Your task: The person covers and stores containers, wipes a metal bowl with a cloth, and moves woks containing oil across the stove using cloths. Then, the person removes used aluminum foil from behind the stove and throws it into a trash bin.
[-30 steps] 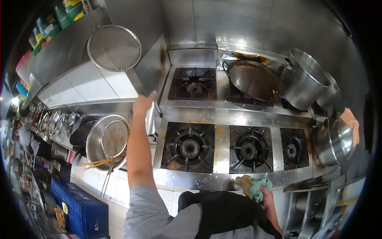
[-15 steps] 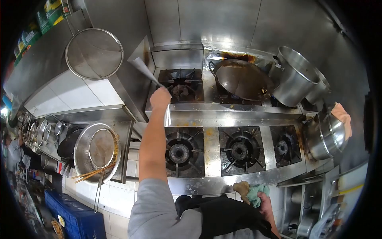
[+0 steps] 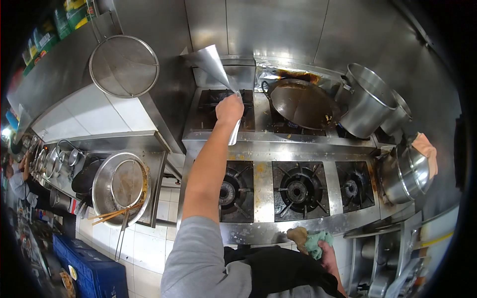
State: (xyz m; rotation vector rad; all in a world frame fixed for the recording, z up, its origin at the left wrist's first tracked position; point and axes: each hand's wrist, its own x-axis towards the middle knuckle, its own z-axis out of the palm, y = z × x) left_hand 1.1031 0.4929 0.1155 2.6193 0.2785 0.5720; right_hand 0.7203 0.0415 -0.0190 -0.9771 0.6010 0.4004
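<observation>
My left hand (image 3: 229, 109) is closed round a thin, shiny metal sheet (image 3: 210, 62), which sticks out above and below the fist. It is over the front edge of the rear left burner (image 3: 208, 104). Near the stove's front edge, my right hand (image 3: 327, 254) grips a green cloth (image 3: 316, 242). A brown cloth (image 3: 298, 236) hangs beside the green one. A dark wok (image 3: 303, 104) rests on the rear middle burner. Three front burners, among them the middle one (image 3: 297, 191), hold no pans.
Tall pots (image 3: 365, 107) stand at the back right, with more pots (image 3: 410, 174) and a pink cloth (image 3: 425, 148) below. On the left are a steel bowl (image 3: 103, 191) with strainer and chopsticks, a hanging sieve (image 3: 124, 66) and blue crates (image 3: 94, 270). A person (image 3: 19, 184) is at far left.
My left hand has moved from the left wall across to the rear left burner, carrying the metal sheet, now raised and tilted. My right hand still holds the green cloth in nearly the same place.
</observation>
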